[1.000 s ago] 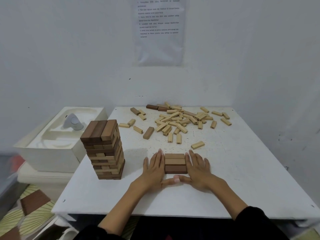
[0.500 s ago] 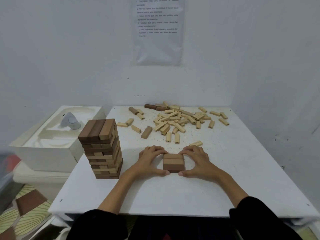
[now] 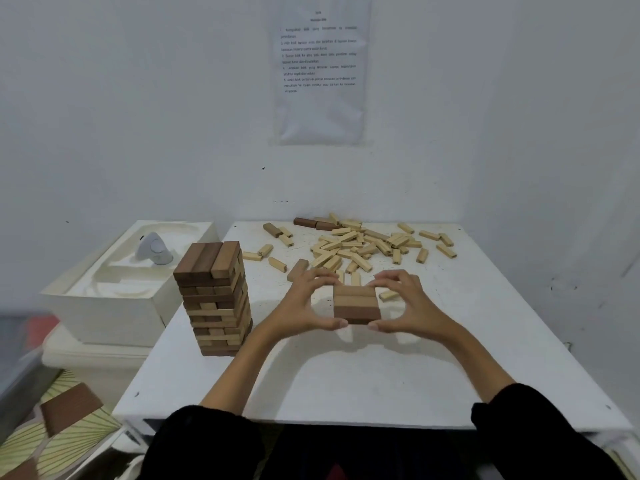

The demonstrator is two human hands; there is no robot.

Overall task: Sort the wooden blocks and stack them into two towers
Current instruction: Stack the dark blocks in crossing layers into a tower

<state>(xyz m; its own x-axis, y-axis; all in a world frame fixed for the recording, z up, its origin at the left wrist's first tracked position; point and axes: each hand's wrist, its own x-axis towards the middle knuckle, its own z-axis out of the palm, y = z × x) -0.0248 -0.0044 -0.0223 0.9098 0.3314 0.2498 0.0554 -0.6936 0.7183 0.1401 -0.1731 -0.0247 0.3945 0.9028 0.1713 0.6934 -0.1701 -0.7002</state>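
left hand (image 3: 304, 303) and right hand (image 3: 408, 303) pinch the three-block layer (image 3: 356, 303) from either end, blocks lying crosswise; tower (image 3: 214, 296) sits off left, nearer the left hand

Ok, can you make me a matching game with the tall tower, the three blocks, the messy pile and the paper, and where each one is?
1 tall tower
2 three blocks
3 messy pile
4 paper

a on the wall
b at the back of the table
c between the left hand and right hand
d on the left of the table

Pairs: 1-d, 2-c, 3-b, 4-a
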